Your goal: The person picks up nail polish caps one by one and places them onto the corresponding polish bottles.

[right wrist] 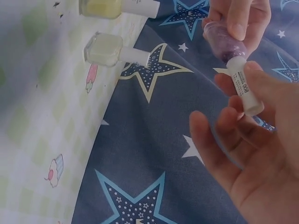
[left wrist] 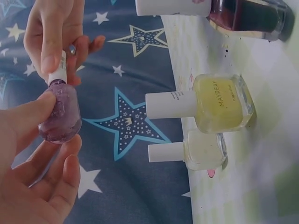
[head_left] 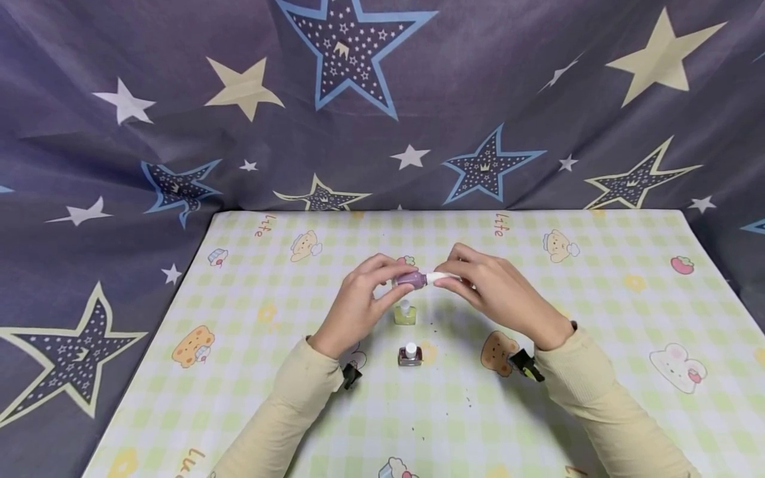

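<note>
A purple nail polish bottle (head_left: 410, 280) with a white cap (left wrist: 59, 70) lies sideways in the air between the two hands. My left hand (head_left: 366, 292) grips its glass body between thumb and fingers. On the right, my right hand (head_left: 496, 289) pinches the cap, which appears seated on the bottle neck. Below the hands, a yellow nail polish bottle (left wrist: 219, 102) stands upright on the table. A dark red nail polish bottle (head_left: 410, 355) stands nearer to me. A pale, nearly clear nail polish bottle (right wrist: 103, 49) shows in both wrist views.
The table has a green-and-white checked cloth (head_left: 239, 385) printed with cartoon animals. Small dark specks are scattered on it near the bottles. Behind the table hangs a dark curtain (head_left: 382, 166) with stars. A black strap (head_left: 526, 365) sits at the right wrist.
</note>
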Action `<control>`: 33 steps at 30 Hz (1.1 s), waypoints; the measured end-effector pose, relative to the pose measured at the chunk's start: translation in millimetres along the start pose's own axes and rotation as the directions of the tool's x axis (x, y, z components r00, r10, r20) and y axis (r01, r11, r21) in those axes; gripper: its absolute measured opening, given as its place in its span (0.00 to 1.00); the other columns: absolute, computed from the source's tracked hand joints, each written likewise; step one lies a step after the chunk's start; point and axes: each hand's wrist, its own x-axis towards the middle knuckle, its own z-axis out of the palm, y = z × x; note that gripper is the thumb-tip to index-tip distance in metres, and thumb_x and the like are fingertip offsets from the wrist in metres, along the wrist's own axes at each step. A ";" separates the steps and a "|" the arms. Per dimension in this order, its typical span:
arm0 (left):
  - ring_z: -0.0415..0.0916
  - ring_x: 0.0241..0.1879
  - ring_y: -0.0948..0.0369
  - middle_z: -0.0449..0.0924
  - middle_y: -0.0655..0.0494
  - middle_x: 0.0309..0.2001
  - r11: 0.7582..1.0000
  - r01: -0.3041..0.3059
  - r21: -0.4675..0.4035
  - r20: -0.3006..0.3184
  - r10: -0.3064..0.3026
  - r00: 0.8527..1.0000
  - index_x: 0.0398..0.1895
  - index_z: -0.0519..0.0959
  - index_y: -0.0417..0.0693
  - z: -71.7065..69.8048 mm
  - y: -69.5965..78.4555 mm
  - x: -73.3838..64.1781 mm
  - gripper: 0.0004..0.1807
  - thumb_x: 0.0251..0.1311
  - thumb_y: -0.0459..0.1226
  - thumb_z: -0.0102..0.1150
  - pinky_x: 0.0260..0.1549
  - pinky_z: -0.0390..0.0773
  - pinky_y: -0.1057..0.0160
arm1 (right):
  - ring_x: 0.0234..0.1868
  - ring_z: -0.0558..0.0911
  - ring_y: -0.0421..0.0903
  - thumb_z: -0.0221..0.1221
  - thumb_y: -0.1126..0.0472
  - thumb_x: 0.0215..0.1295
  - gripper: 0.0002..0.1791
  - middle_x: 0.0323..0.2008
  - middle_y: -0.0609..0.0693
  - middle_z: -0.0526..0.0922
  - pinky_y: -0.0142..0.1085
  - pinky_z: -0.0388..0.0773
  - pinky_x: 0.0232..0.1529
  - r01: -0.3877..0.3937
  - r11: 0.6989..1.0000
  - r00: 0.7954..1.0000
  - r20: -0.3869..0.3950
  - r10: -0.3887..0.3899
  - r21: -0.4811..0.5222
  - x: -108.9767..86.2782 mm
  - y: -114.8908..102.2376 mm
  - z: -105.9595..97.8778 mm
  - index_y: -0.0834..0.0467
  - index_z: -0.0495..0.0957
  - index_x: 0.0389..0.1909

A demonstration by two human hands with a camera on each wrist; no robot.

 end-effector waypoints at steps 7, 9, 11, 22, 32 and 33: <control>0.75 0.61 0.61 0.81 0.59 0.48 1.000 -0.013 0.021 -0.006 0.013 1.000 0.51 0.84 0.49 3.6 0.9 -1.6 0.14 0.65 0.41 0.63 0.55 0.77 0.62 | 0.24 0.67 0.35 0.53 0.49 0.75 0.13 0.29 0.40 0.69 0.31 0.70 0.30 -0.072 0.996 0.994 0.092 0.067 0.045 0.5 -1.0 -0.8 0.48 0.83 0.37; 0.74 0.62 0.62 0.81 0.59 0.48 1.000 -0.005 0.019 -0.004 0.005 1.000 0.52 0.84 0.50 4.0 0.5 -1.8 0.14 0.65 0.41 0.63 0.55 0.77 0.61 | 0.24 0.68 0.35 0.54 0.49 0.75 0.12 0.30 0.40 0.71 0.31 0.70 0.30 -0.078 0.996 0.993 0.089 0.073 0.050 0.4 -0.8 -0.3 0.49 0.84 0.40; 0.75 0.61 0.63 0.81 0.59 0.48 1.000 0.004 0.014 -0.007 -0.004 1.000 0.52 0.84 0.50 3.7 -0.4 -2.0 0.14 0.66 0.42 0.62 0.51 0.78 0.60 | 0.25 0.69 0.35 0.56 0.49 0.73 0.12 0.31 0.40 0.73 0.31 0.71 0.28 -0.076 0.996 0.995 0.071 0.073 0.046 0.2 -1.0 -0.3 0.50 0.84 0.44; 0.77 0.42 0.67 0.82 0.63 0.48 0.999 0.054 -0.006 -0.019 -0.054 0.998 0.52 0.84 0.50 -1.1 -4.5 -4.0 0.15 0.65 0.43 0.62 0.42 0.78 0.61 | 0.31 0.78 0.34 0.64 0.59 0.67 0.12 0.39 0.42 0.82 0.32 0.77 0.29 0.013 0.999 0.999 -0.044 -0.011 0.043 -4.2 3.9 -4.9 0.52 0.81 0.50; 0.77 0.43 0.68 0.81 0.63 0.48 0.999 0.047 -0.005 -0.023 -0.048 0.999 0.53 0.84 0.50 -1.1 -3.7 -6.8 0.14 0.67 0.43 0.60 0.43 0.79 0.62 | 0.24 0.70 0.33 0.60 0.56 0.70 0.04 0.29 0.39 0.77 0.31 0.70 0.26 0.005 1.000 0.999 -0.040 -0.004 0.031 -4.3 5.9 -1.0 0.50 0.83 0.39; 0.77 0.43 0.68 0.81 0.63 0.47 0.999 0.045 -0.004 -0.026 -0.045 0.999 0.52 0.83 0.50 -1.2 -3.4 -6.9 0.14 0.67 0.43 0.60 0.43 0.79 0.62 | 0.23 0.69 0.33 0.59 0.56 0.71 0.05 0.28 0.39 0.76 0.31 0.69 0.26 -0.003 0.999 0.999 -0.033 0.004 0.032 -4.3 5.7 -0.7 0.49 0.83 0.37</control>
